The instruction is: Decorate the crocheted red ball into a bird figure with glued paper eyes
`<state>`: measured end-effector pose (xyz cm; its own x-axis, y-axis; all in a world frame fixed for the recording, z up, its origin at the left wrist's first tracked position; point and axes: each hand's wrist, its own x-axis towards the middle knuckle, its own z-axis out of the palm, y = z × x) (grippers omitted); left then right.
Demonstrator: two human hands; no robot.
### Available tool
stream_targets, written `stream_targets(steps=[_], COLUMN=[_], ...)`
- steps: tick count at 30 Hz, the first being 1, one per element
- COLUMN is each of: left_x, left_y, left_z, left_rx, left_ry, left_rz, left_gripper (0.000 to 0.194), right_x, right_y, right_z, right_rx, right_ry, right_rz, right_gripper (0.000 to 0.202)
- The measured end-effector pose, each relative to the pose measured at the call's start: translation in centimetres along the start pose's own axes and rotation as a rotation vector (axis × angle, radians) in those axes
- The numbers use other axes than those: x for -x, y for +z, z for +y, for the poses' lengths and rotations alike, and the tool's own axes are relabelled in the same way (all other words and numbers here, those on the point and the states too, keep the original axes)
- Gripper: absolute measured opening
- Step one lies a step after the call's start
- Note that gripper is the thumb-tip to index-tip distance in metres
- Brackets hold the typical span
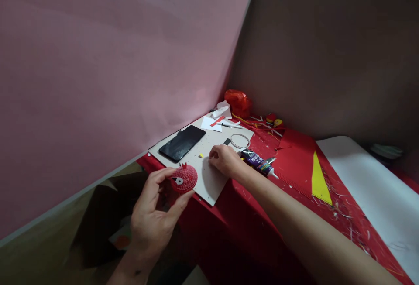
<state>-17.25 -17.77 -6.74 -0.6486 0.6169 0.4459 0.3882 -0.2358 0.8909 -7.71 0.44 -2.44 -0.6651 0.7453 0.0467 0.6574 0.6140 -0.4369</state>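
My left hand (155, 211) grips a round red paper-craft bird (186, 178) by its edges, between thumb and fingers. The bird has ridged coils, a white-and-black eye and a small red crest. It is held just off the near edge of a pale board (212, 187). My right hand (224, 159) rests at the board's right part with its fingers curled together. Whatever may be between those fingertips is hidden. Left of them lies a tiny yellow-and-grey piece (200, 156). Beside my right wrist is a dark glue tube (257, 161) with a white nozzle.
A black phone (182, 143) lies on the board. Behind my right hand are a pale ring (240, 141) and a pen (229, 125). Red sheets (294, 158), a yellow strip (319, 180) and paper scraps cover the red cloth. A red plastic bag (238, 102) sits by the wall.
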Motion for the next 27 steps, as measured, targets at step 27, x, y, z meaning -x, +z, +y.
stream_targets(steps=[27], left_x=[-0.62], left_y=[0.54], left_z=[-0.43], left_rx=[-0.015], left_ry=[0.026], left_rz=[0.007], left_gripper=[0.042], right_x=[0.01], right_y=[0.15], right_z=[-0.75], right_rx=[0.051], right_ry=[-0.080], right_rz=[-0.074], right_gripper=[0.014])
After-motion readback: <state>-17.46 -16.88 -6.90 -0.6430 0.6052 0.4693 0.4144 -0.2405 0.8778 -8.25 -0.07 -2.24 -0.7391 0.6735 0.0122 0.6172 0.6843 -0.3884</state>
